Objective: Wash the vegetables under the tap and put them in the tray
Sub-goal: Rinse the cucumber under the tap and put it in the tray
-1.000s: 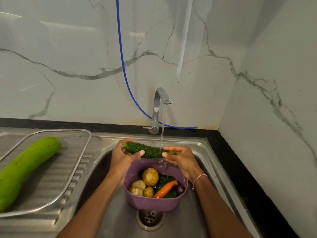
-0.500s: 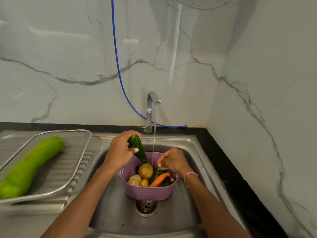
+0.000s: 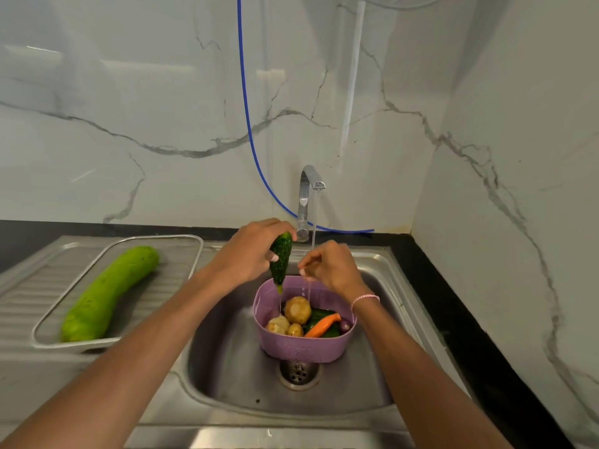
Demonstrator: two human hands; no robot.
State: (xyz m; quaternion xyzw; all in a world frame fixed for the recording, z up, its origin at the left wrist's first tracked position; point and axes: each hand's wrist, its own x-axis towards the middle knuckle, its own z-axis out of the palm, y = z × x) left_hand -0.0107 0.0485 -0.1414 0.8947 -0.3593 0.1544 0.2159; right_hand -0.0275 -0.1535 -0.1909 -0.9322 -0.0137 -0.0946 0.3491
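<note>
Nearest: sink (image 3: pixel 227 367), with the drain (image 3: pixel 298 372) partly covered by the purple basket (image 3: pixel 301 350) standing in the bowl. The basket is loaded with potatoes (image 3: pixel 297 309) and a carrot (image 3: pixel 322 325) laid slantwise over dark green pieces.

Above the basket's left rim the bitter gourd (image 3: pixel 280 259) is held by the left hand (image 3: pixel 249 254), grip wrapped round its upper half. Long axis near vertical, thin tip pointed down, water dripping off it into the basket. It is positioned just left of the water stream (image 3: pixel 313 218), not in it.

The right hand (image 3: pixel 330 267) is placed under the stream, fingers curled in, nothing held.

Left, on the drainboard: tray (image 3: pixel 197 251) with a bottle gourd (image 3: pixel 107 293) laid diagonally, well apart from the basket.

Behind: tap (image 3: pixel 308 196) running, blue hose (image 3: pixel 246 108) hung on the marble wall.
</note>
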